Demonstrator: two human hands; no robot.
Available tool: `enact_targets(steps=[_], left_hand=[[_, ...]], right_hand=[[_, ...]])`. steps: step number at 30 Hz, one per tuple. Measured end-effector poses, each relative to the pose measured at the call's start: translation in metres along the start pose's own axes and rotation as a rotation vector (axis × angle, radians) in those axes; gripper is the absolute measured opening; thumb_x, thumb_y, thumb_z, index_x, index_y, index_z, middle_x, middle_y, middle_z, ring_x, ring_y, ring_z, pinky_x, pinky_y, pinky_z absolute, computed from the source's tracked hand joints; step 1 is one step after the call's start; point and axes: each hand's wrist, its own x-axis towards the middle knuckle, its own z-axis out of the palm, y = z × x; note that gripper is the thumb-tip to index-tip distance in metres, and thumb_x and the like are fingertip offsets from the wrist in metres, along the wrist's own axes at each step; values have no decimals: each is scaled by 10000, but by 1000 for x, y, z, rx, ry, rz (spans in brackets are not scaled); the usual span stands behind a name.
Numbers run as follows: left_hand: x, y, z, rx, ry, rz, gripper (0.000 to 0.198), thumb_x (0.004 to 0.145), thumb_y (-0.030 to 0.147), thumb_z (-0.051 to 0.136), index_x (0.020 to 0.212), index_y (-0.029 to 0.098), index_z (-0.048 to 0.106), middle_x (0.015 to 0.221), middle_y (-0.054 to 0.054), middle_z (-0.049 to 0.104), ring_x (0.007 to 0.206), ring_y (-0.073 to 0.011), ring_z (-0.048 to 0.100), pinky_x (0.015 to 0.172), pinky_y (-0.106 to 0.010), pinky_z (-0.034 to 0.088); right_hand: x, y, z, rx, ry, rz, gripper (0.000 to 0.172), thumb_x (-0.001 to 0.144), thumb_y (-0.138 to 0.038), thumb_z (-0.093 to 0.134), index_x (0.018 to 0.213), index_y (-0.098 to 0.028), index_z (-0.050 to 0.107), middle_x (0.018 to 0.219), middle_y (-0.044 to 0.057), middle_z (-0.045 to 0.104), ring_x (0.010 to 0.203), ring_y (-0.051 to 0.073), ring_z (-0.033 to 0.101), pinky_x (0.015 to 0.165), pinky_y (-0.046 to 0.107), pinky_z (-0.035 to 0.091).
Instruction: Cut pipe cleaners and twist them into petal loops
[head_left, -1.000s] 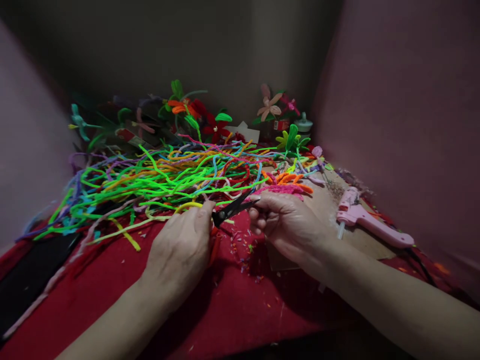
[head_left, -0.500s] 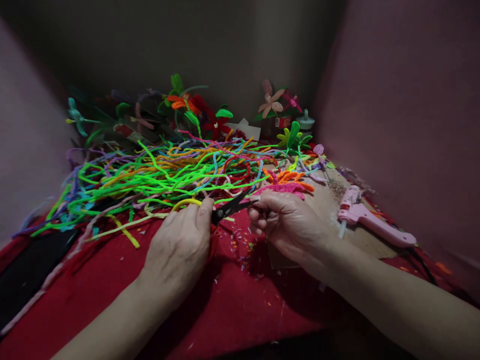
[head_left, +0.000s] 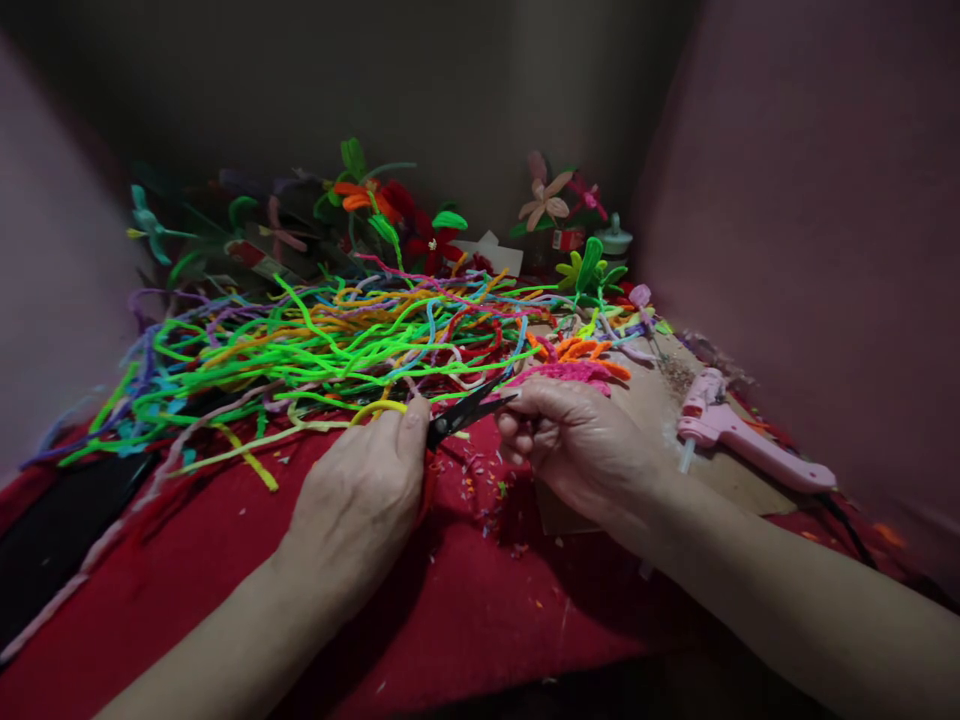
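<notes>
My left hand [head_left: 367,480] is closed around the handles of black scissors [head_left: 457,415], whose blades stand slightly apart and point to the right. Close by the blade tips, my right hand [head_left: 574,430] makes a pinch with thumb and forefinger, the other fingers curled in. Whatever lies in that pinch is too small or too hidden to name. Just beyond both hands spreads a tangle of fuzzy pipe cleaners [head_left: 330,350], mostly green, with orange, purple and blue ones. Pink pipe-cleaner pieces [head_left: 566,374] lie behind my right hand.
A pink glue gun [head_left: 742,435] lies on cardboard [head_left: 652,400] at the right. Pipe-cleaner flowers [head_left: 431,235] stand along the back wall. Small fuzzy clippings [head_left: 487,490] dot the red cloth [head_left: 480,610]. A flat black object [head_left: 67,540] lies at the left.
The hands and scissors keep nearly the same pose. The scissors' pivot sits very slightly farther right, and the whole view has shifted a little.
</notes>
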Motion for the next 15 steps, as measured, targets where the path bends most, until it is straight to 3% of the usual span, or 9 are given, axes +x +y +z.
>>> enact_targets(steps=[9,15], left_hand=[[-1,2,-3,-71,-99,-58,312,869,115,355,1114,87,545,736,-94,612,642,-220,591,569,-310,453],[-5,-1,-1,-88,-52,-36,286,863,132,383,1083,97,563,700,-75,616,576,-201,587,506,-281,406]], right_hand=[[1,0,-1,-16,-5,8,107,620,-149,598,516,-139,576,492,-8,558,435,67,453,441,216,331],[1,0,-1,-27,-22,-71,84,630,-155,625,547,-142,629,511,-9,567,470,73,471,465,212,335]])
